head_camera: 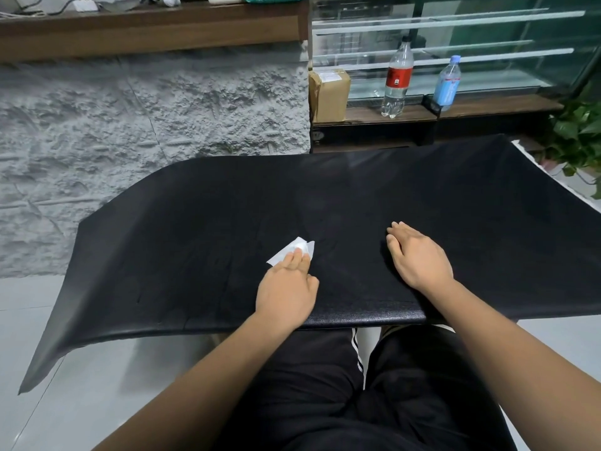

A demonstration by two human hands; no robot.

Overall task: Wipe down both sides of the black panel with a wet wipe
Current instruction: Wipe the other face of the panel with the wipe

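Note:
A large black panel lies flat across my lap and spreads wide to both sides, its left end drooping toward the floor. A small white wet wipe sits on the panel near its middle. My left hand presses down on the wipe with straight fingers. My right hand lies flat on the panel to the right, palm down, fingers straight and together.
A rough grey stone wall stands behind the panel on the left. At the back right, a wooden ledge carries a cardboard box, a clear bottle with a red label and a blue bottle. A green plant stands at the far right.

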